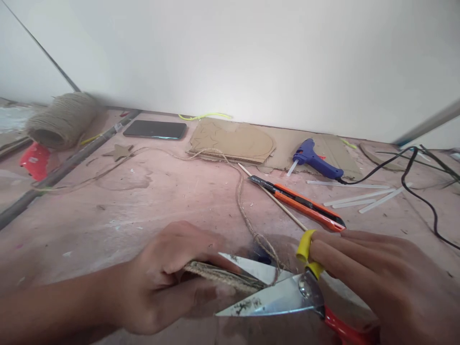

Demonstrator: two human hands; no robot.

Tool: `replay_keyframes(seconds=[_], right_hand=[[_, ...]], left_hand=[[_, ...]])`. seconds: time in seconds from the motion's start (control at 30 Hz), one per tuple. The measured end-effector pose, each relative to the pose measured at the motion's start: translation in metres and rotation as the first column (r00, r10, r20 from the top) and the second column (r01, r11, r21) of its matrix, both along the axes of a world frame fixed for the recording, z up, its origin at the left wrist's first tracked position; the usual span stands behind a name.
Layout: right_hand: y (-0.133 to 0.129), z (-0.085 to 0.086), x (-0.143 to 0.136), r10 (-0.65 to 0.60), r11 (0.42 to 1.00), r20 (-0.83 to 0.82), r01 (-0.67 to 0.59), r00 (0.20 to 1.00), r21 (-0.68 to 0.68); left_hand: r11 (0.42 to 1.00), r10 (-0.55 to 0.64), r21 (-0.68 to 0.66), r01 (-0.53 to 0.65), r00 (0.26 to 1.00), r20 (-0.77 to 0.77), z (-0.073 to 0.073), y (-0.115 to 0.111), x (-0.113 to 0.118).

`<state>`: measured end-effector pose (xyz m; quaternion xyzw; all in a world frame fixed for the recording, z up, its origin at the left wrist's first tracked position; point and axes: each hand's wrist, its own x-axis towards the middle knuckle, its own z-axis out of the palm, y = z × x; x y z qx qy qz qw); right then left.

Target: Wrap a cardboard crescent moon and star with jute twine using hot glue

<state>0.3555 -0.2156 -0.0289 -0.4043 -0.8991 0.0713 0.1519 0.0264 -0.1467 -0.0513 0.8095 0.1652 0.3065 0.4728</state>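
Note:
My left hand [168, 282] is closed on a flat cardboard piece [215, 274] with twine along its edge. In my right hand [377, 273] is a pair of scissors [273, 297] with yellow and red on the handles. Its blades are apart, with the end of the cardboard piece and the twine [241, 203] between them. The twine leads back across the table to a big twine roll [66, 120] at the far left. My fingers partly hide the cardboard piece.
Beyond my hands lie an orange utility knife [305, 206], a thin wooden stick [287, 211], and a blue glue gun [312, 158] with a black cord. Several glue sticks [362, 196] are at the right. Cardboard sheets [233, 139], a phone [154, 129] and a cardboard star [120, 152] lie near the white wall.

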Motion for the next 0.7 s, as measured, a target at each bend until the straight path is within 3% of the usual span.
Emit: replay_keyframes(seconds=[0.17, 0.33, 0.53, 0.7], right_hand=[[0.012, 0.024, -0.007, 0.057, 0.975, 0.089, -0.036, 0.994, -0.219], [0.019, 0.037, -0.009, 0.028, 0.975, 0.107, -0.004, 0.994, -0.22], [0.014, 0.019, -0.006, 0.071, 0.992, 0.052, -0.065, 0.996, -0.11], [0.005, 0.005, -0.005, 0.079, 0.99, 0.06, -0.071, 0.995, -0.122]], left_hand=[[0.998, 0.027, 0.064, -0.03, 0.999, 0.04, 0.001, -0.001, 0.005], [0.999, 0.008, -0.04, -0.006, 0.999, 0.047, 0.004, 0.001, 0.007], [0.999, 0.039, 0.019, -0.039, 0.999, 0.038, 0.004, 0.0, 0.004], [0.97, 0.109, 0.212, -0.117, 0.993, 0.05, -0.002, -0.003, 0.0]])
